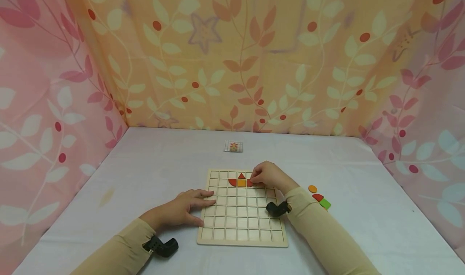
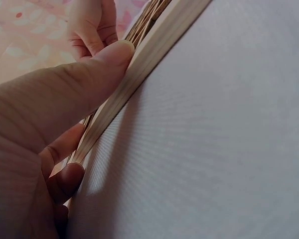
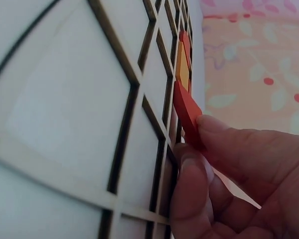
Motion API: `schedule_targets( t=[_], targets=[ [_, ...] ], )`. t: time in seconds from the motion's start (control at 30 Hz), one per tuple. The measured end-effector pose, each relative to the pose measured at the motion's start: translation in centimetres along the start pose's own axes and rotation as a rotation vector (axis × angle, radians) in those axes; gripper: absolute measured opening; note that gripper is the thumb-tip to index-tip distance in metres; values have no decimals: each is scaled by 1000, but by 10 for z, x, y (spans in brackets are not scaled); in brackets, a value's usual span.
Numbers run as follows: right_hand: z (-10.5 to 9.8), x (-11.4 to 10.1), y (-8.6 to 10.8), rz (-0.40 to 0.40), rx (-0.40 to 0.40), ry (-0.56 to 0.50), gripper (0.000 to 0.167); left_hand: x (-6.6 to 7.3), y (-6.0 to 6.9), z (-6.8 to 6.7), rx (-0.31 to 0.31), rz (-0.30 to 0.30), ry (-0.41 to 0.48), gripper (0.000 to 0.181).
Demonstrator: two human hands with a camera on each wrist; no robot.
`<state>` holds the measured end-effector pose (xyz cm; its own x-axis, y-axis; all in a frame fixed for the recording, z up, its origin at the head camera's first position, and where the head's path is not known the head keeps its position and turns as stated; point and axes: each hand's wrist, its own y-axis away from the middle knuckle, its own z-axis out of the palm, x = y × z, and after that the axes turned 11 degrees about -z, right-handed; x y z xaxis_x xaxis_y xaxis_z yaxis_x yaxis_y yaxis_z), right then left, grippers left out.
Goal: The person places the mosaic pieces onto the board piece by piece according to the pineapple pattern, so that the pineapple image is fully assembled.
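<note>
Right wrist view shows the red piece pinched between the thumb and fingers of the right hand, tilted at the gridded board, at 3 o'clock from the orange square. It looks light, stiff and hard to break, perhaps slightly slick if painted; being thin, it is probably best taken by its outer edge, leaving the inner side free. Fingers cover its outer part, and I cannot tell whether it touches the cell's floor. From the square, a red triangle sits at 12 o'clock and a red rounded piece at 9. The left hand rests at the board's 9 o'clock edge, fingers extended, thumb against the rim. On the table, an orange disc, a red spare and a green piece lie around 3 o'clock from the board, the sleeve perhaps hiding more. Toward 12 o'clock, a small card carries a pattern too tiny to read.
</note>
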<state>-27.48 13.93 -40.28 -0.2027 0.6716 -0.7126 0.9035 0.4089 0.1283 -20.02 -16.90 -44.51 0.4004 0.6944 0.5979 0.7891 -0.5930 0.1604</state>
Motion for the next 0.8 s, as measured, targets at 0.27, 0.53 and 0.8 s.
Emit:
schedule_targets(
  t=[0.27, 0.53, 0.8],
  targets=[
    [0, 4, -2, -10, -8, 15, 7, 1, 1, 0, -5, -14, -13, 68],
    [2, 3, -4, -17, 0, 40, 11, 0, 1, 0, 0, -7, -5, 68],
    [4, 0, -6, -18, 8, 57, 12, 0, 0, 0, -12, -16, -1, 69]
  ],
)
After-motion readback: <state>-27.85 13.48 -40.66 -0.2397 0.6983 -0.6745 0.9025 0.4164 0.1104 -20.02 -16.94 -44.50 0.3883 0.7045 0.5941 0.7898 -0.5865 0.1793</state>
